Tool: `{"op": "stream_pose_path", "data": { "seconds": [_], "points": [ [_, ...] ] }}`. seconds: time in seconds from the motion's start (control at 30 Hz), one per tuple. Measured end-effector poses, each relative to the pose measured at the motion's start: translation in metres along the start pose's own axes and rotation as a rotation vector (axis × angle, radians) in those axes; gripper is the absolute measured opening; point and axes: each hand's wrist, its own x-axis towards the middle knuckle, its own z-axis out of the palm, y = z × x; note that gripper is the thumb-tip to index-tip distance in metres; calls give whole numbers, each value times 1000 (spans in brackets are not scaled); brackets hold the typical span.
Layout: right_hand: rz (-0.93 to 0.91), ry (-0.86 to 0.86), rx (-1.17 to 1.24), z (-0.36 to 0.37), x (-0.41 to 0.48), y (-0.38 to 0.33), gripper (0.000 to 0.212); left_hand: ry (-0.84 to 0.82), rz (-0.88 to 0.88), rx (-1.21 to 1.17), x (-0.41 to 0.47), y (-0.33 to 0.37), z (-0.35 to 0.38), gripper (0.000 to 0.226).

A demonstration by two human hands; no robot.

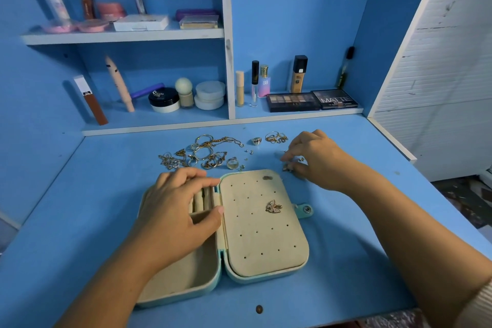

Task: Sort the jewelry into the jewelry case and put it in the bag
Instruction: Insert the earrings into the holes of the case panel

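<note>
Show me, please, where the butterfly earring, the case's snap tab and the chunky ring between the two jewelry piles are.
butterfly earring (273,206), head view, middle of its wings.
snap tab (307,210), head view, on the metal snap.
chunky ring (256,141), head view, on its wide front.

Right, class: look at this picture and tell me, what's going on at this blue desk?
A person is sorting jewelry at a desk. The left hand rests on the open jewelry case, over its ring rolls. The right hand pinches a small piece beside the case. One butterfly piece sits on the perforated panel; most loose jewelry lies behind the case.
</note>
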Motion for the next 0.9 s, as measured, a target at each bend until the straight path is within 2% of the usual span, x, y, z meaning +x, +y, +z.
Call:
{"op": "stream_pose_path", "data": {
  "seconds": [0.23,0.4,0.57,0.73,0.9],
  "points": [
    [-38,-63,-52,-10,-23,-12,36,-65,-27,-32,2,-4,-10,59],
    [-32,-47,-86,-3,-37,-18,43,-25,-37,-69,-3,-13,-14,49],
    [-53,11,-66,4,-38,-25,24,-3,-27,-94,-4,-18,-11,49],
    [-52,61,-80,11,-34,-27,19,9,-17,-70,-5,-19,-10,53],
    [-77,204,134,5,-34,-44,13,47,-25,-64,-7,-15,-9,49]
  ]
}}
